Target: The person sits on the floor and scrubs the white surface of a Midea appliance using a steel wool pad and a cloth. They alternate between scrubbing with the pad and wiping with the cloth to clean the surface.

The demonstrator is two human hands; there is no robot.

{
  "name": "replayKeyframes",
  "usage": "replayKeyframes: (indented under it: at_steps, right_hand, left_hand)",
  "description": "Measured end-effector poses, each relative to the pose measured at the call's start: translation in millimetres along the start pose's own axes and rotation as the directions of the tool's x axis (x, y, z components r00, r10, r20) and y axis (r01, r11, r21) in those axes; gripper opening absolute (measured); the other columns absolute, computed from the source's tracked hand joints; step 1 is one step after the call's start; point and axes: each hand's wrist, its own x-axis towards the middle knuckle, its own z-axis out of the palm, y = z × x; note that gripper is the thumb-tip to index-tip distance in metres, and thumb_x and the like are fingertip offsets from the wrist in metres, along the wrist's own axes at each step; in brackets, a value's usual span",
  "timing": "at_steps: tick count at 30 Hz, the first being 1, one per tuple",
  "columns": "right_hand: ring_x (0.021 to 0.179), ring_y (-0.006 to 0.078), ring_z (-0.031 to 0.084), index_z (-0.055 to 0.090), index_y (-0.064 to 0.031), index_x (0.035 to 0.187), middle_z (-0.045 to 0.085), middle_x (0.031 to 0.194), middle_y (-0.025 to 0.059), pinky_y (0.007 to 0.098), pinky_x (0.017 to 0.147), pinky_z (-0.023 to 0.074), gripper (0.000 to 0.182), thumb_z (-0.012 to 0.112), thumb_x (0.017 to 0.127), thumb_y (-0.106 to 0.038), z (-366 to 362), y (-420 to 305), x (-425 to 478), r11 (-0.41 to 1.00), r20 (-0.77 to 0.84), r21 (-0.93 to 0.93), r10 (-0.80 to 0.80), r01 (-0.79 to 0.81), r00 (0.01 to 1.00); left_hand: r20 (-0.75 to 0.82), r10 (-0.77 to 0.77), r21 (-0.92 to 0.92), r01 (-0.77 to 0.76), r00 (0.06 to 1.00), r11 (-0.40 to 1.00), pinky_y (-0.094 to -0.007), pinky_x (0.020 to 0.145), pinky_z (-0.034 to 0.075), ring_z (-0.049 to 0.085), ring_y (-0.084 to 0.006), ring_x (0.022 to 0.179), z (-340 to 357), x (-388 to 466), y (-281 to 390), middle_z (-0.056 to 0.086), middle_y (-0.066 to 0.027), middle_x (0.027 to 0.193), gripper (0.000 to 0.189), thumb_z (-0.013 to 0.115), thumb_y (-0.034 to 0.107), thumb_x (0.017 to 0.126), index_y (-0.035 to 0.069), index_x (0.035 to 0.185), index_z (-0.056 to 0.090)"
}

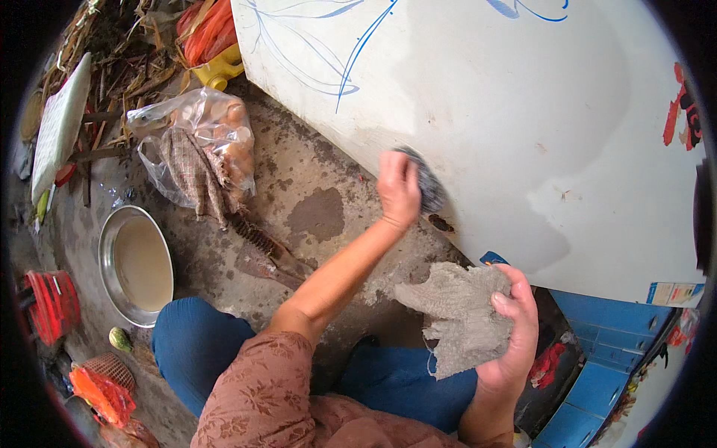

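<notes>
A large white panel [504, 140] with blue line drawings fills the upper right; it looks like part of a refrigerator. My left hand [399, 187] presses a dark grey scouring pad [428, 182] against the panel near its lower edge, and both are blurred. Damp-looking grey patches spread over the panel. A rusty spot [441, 223] marks the edge just below the pad. In my right hand [512, 330] hangs a frayed grey cloth [462, 319], pinched between thumb and fingers above my knee and apart from the panel.
To the left, a steel basin [106, 274] holds cloudy water. A clear bag [196, 112] of brown eggs lies behind it, with a checked rag [193, 168] on top. A worn brush [263, 241] rests on the stained concrete floor [280, 196]. Blue cabinets [594, 392] stand at right.
</notes>
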Motion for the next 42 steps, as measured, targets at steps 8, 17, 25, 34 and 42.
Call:
replayKeyframes:
  at_steps: [8,17,25,34,42]
  right_hand:
    - [0.094,0.0194,0.059,0.051,0.0035,0.117,0.058,0.100,0.0108,0.0315,0.085,0.0475,0.043,0.054,0.078,-0.014,6.2,1.3,0.5,1.000,0.027,-0.007,0.006,-0.005,1.000]
    - [0.096,0.0191,0.058,0.051,0.0035,0.117,0.059,0.102,0.0108,0.0319,0.087,0.0466,0.041,0.053,0.079,-0.013,3.8,0.6,3.1,1.000,0.050,0.012,0.024,-0.025,0.998]
    - [0.096,0.0181,0.058,0.052,0.0035,0.117,0.059,0.102,0.0099,0.0308,0.088,0.0462,0.040,0.055,0.080,-0.012,18.1,4.2,14.1,0.997,0.141,0.050,0.056,-0.064,0.988]
    - [0.094,0.0156,0.058,0.059,-0.0005,0.109,0.062,0.102,0.0072,0.0292,0.084,0.0455,0.027,0.059,0.082,-0.002,27.8,46.3,54.9,0.893,0.115,-0.376,-0.221,0.248,0.968]
    - [0.099,0.0334,0.057,0.061,-0.0038,0.112,0.058,0.107,0.0164,0.0397,0.088,0.0456,0.028,0.060,0.085,-0.012,71.9,93.1,59.8,0.307,0.458,-0.750,-0.397,0.586,0.795]
  left_hand:
    - [-0.094,-0.041,0.109,0.052,0.995,0.993,-0.0372,0.069,0.044,0.051,-0.0304,0.076,-18.2,38.3,-6.8,0.050,-0.0139,0.082,0.010,0.058,-0.003,0.081,0.000,0.086,0.051]
    - [-0.149,0.081,0.133,-0.061,0.986,0.989,-0.0363,0.062,0.042,0.047,-0.0290,0.070,-17.6,53.4,4.2,0.046,-0.0148,0.079,0.011,0.058,-0.004,0.082,0.000,0.083,0.048]
    - [0.395,0.022,-0.081,0.011,0.918,0.997,-0.0335,0.059,0.043,0.053,-0.0262,0.068,-12.4,-22.0,22.0,0.051,-0.0098,0.076,0.012,0.063,0.000,0.080,0.004,0.083,0.052]
    - [0.798,-0.433,-0.487,0.872,0.419,-0.054,-0.0303,0.072,0.050,0.058,-0.0145,0.084,-91.8,-23.5,39.4,0.061,-0.0036,0.095,0.032,0.052,0.038,0.096,0.009,0.106,0.058]
    - [0.856,-0.261,-0.500,0.844,0.447,-0.195,-0.0398,0.101,0.045,0.055,-0.0275,0.117,-151.9,-25.6,32.4,0.055,-0.0142,0.128,0.057,0.054,0.031,0.093,0.007,0.142,0.037]
